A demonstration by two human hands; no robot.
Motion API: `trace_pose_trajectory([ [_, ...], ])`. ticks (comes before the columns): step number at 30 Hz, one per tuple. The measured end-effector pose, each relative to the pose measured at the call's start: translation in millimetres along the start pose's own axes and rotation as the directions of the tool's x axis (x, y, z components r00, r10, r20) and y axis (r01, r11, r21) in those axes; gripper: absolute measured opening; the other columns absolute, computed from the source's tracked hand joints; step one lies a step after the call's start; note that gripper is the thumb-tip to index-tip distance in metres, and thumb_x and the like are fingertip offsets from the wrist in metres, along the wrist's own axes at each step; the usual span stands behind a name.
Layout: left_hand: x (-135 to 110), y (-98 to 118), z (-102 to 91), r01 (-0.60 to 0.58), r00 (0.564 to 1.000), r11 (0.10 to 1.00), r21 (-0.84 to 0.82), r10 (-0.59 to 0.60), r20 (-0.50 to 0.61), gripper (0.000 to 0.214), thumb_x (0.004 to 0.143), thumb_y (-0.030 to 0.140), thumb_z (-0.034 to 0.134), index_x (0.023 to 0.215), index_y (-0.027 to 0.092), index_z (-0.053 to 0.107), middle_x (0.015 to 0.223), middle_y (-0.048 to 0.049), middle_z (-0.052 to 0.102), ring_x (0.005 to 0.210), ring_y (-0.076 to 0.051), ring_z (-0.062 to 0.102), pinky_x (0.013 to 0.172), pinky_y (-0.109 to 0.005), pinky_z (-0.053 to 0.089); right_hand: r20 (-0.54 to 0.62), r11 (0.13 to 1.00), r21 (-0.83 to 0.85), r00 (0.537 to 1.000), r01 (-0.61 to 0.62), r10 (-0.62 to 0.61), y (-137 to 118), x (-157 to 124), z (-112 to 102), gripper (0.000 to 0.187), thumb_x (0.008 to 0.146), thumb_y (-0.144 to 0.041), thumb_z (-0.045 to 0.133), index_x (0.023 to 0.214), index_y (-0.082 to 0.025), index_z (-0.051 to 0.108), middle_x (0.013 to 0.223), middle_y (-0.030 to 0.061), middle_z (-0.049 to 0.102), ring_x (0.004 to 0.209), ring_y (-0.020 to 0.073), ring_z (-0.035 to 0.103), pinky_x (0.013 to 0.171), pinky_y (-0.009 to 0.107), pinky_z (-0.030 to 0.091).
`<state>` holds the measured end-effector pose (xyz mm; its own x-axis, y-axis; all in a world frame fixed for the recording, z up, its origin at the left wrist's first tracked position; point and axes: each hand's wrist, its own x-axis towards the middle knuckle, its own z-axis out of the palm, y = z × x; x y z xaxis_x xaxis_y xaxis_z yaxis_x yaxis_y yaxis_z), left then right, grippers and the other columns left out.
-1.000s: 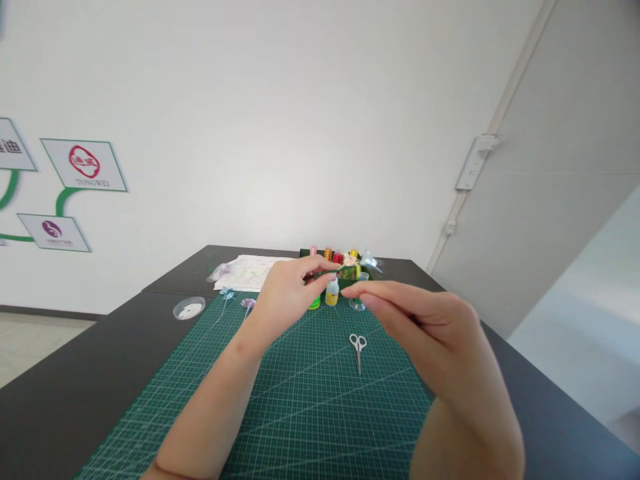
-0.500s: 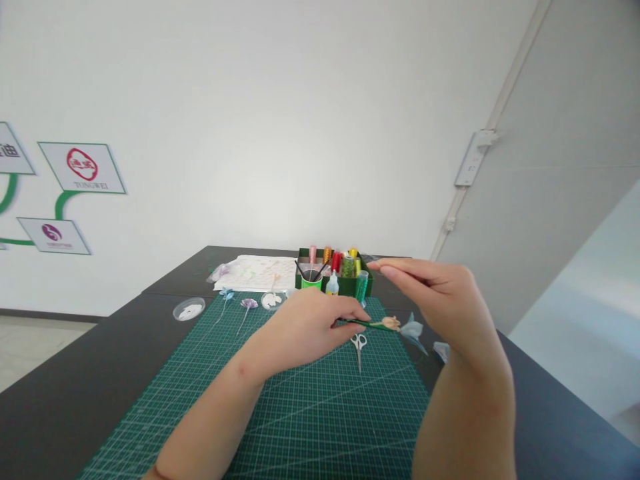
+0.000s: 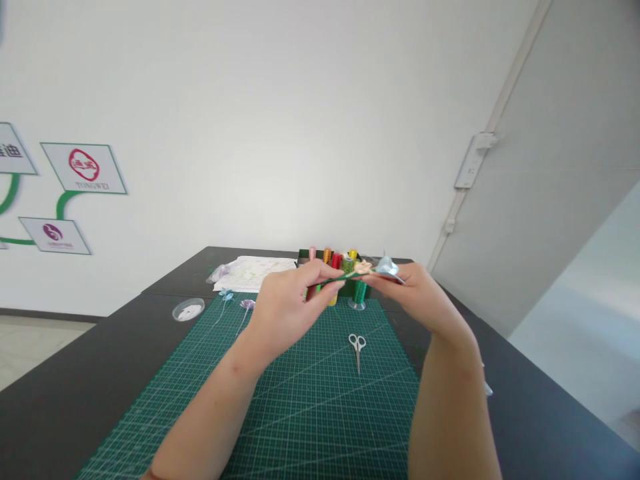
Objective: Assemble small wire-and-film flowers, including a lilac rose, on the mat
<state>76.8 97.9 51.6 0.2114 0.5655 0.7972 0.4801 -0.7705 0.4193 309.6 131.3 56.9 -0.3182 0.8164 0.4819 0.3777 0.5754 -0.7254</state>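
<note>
Green stem (image 3: pixel 349 275), 1: pinched in the fingers of the left hand (image 3: pixel 285 303) and held roughly level, apparently so the peach flower (image 3: pixel 363 267) and pale-blue flower (image 3: pixel 387 266) stand free beyond the fingertips. Right hand (image 3: pixel 430 300), 1: fingers at the pale-blue flower; whether gripping it, cannot tell. White scissors (image 3: pixel 358 352), 1 pair: below the fingers on the cutting mat (image 3: pixel 300 413), probably for easy reach. Thread spools (image 3: pixel 337 261), several: behind the fingers, apparently clear of the work.
</note>
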Motion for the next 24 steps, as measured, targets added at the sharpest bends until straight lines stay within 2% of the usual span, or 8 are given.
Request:
trace_pose_trajectory([
  [2,3,-5,-0.9,0.045,0.995,0.998,-0.047,-0.049,-0.085,0.011,0.093,0.024,0.070,0.101,0.024,0.077,0.091,0.0010,0.081,0.074,-0.013,0.075,0.061,-0.022,0.054,0.141,0.999,-0.042,0.990,-0.019,0.025,-5,-5,-1,0.022,0.089,-0.039,0.070,0.096,-0.026,0.087,0.098,0.0048,0.084,0.093,0.0256,0.078,0.085,0.036,0.061],
  [5,6,-11,-1.0,0.098,0.984,0.989,-0.113,-0.113,-0.136,0.019,0.091,0.023,0.071,0.109,0.025,0.077,0.105,-0.0007,0.082,0.095,-0.017,0.078,0.071,-0.024,0.061,0.283,0.993,-0.104,0.956,-0.049,0.076,-15,-13,-4,0.026,0.092,-0.040,0.067,0.103,-0.027,0.086,0.105,0.0042,0.083,0.096,0.0252,0.078,0.088,0.034,0.061],
  [7,8,-14,-0.7,0.110,0.979,0.986,-0.126,-0.129,-0.157,0.018,0.091,0.025,0.071,0.108,0.025,0.078,0.104,-0.0006,0.082,0.093,-0.018,0.079,0.075,-0.026,0.063,0.348,0.987,-0.142,0.930,-0.076,0.121,-20,-19,-5,0.028,0.092,-0.041,0.067,0.105,-0.026,0.085,0.108,0.0045,0.083,0.097,0.0253,0.078,0.087,0.033,0.062],
  [10,10,-17,-0.1,0.118,0.975,0.986,-0.121,-0.138,-0.174,0.014,0.091,0.026,0.071,0.101,0.025,0.080,0.097,0.0005,0.082,0.083,-0.016,0.078,0.071,-0.025,0.063,0.417,0.987,-0.145,0.900,-0.073,0.128,-26,-26,-7,0.029,0.093,-0.041,0.067,0.108,-0.025,0.085,0.110,0.0053,0.082,0.097,0.0245,0.079,0.084,0.031,0.062],
  [13,11,-20,-0.5,0.145,0.972,0.984,-0.105,-0.162,-0.169,0.014,0.091,0.027,0.071,0.100,0.024,0.081,0.093,-0.0002,0.083,0.078,-0.015,0.077,0.065,-0.024,0.061,0.465,0.993,-0.119,0.882,-0.023,0.076,-28,-31,-9,0.026,0.095,-0.037,0.066,0.108,-0.023,0.084,0.101,0.0056,0.084,0.085,0.0212,0.079,0.073,0.027,0.062],
  [17,12,-23,-1.2,0.192,0.968,0.979,-0.072,-0.201,-0.151,0.016,0.092,0.026,0.069,0.103,0.022,0.080,0.096,-0.0012,0.083,0.081,-0.015,0.077,0.070,-0.025,0.059,0.528,0.996,-0.042,0.848,0.082,-0.047,-33,-39,-13,0.022,0.096,-0.028,0.066,0.108,-0.023,0.084,0.084,0.0037,0.084,0.065,0.0156,0.075,0.053,0.021,0.054],
  [22,15,-26,3.1,0.220,0.970,0.972,-0.085,-0.227,-0.083,0.016,0.092,0.023,0.067,0.102,0.021,0.079,0.099,-0.0025,0.082,0.085,-0.017,0.077,0.076,-0.028,0.060,0.622,0.981,0.043,0.764,0.188,-0.174,-45,-42,-9,0.024,0.097,-0.019,0.065,0.115,-0.021,0.081,0.090,0.0048,0.084,0.067,0.0147,0.078,0.053,0.019,0.053],
  [24,16,-27,5.8,0.231,0.972,0.971,-0.065,-0.234,-0.040,0.016,0.092,0.022,0.067,0.102,0.021,0.079,0.101,-0.0024,0.082,0.088,-0.017,0.077,0.079,-0.029,0.060,0.632,0.976,0.081,0.746,0.205,-0.209,-50,-40,-4,0.025,0.096,-0.017,0.066,0.117,-0.021,0.080,0.094,0.0058,0.084,0.071,0.0152,0.080,0.057,0.019,0.055],
])
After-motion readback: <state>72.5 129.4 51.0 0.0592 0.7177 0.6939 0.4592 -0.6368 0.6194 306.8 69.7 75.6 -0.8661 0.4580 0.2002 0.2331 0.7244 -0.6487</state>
